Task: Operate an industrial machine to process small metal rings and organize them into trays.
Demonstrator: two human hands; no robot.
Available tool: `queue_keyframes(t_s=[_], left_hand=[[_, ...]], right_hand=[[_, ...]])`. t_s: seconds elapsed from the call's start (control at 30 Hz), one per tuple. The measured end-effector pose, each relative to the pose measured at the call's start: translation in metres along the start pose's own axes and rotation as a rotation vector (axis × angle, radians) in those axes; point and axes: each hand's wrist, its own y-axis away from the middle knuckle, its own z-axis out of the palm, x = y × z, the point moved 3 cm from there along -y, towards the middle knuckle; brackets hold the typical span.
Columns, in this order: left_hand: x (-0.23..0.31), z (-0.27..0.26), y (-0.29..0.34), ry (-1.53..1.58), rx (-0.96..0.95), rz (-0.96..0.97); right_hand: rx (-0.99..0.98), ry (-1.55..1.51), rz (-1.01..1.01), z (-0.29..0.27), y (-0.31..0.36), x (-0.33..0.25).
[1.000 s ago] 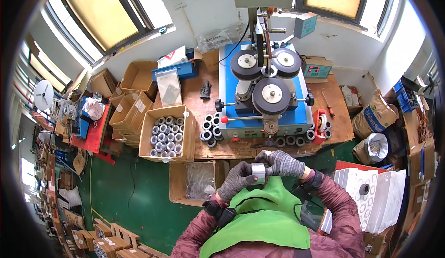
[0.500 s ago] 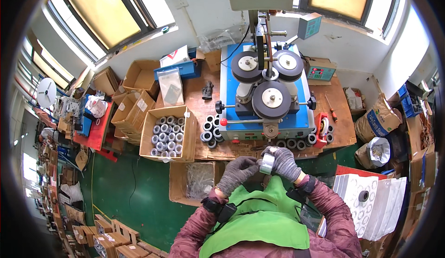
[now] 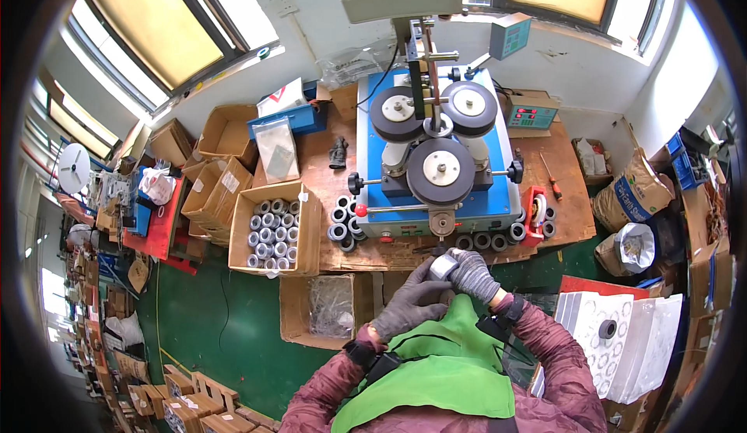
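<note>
Just in front of the bench edge, a shiny silver-white ring is held up between my gloved hands. My right hand is closed round its right side. My left hand has its upper fingers against the ring's left side, while its lower fingers stretch out below. Beyond them stands a blue-topped machine with three dark rollers, and a ring sits among the rollers. Several dark-and-silver rings lie along the bench edge under the machine's front, close to my hands.
An open cardboard box full of silver rings stands at the bench's left. Below it is a box with clear plastic. A red tape dispenser and a screwdriver lie right. White foam trays stand at lower right.
The ring has turned, showing a paler face, and sits slightly higher. My left hand has opened its lower fingers from a closed pinch. The view has shifted slightly.
</note>
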Motion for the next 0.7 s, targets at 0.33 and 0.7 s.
queue_keyframes(t_s=[0.33,0.7], left_hand=[[-0.042,0.018,-0.013,0.410,0.054,-0.230],[-0.049,0.031,-0.037,0.174,0.090,-0.492]], right_hand=[[-0.192,-0.681,0.021,-0.006,0.015,0.002],[-0.120,-0.448,0.016,-0.055,0.022,0.018]])
